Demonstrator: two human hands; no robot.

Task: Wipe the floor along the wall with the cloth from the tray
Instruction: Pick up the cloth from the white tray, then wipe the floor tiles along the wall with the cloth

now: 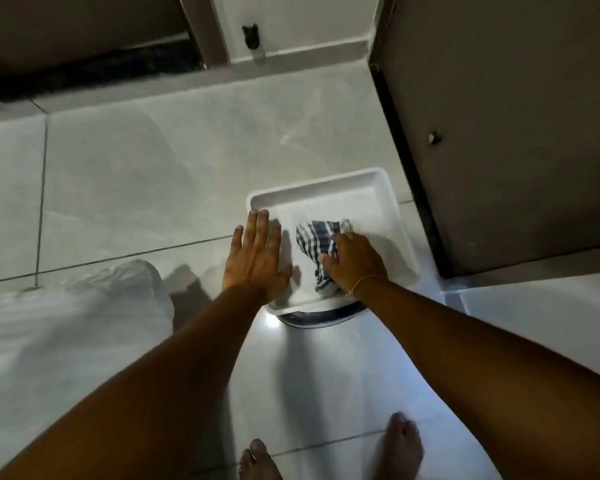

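Note:
A white rectangular tray (329,188) sits on a round white-and-blue stand over the pale tiled floor. Inside it lies a blue-and-white checked cloth (316,237), bunched up. My right hand (355,263) is closed on the near part of the cloth, inside the tray. My left hand (257,254) rests flat with fingers spread on the tray's left rim. The wall and its skirting (312,51) run along the far side of the floor.
A dark door or cabinet panel (506,133) stands to the right of the tray. White bedding (70,323) lies at the left. A dark gap (94,69) opens under furniture at the far left. My bare feet (329,452) stand at the bottom.

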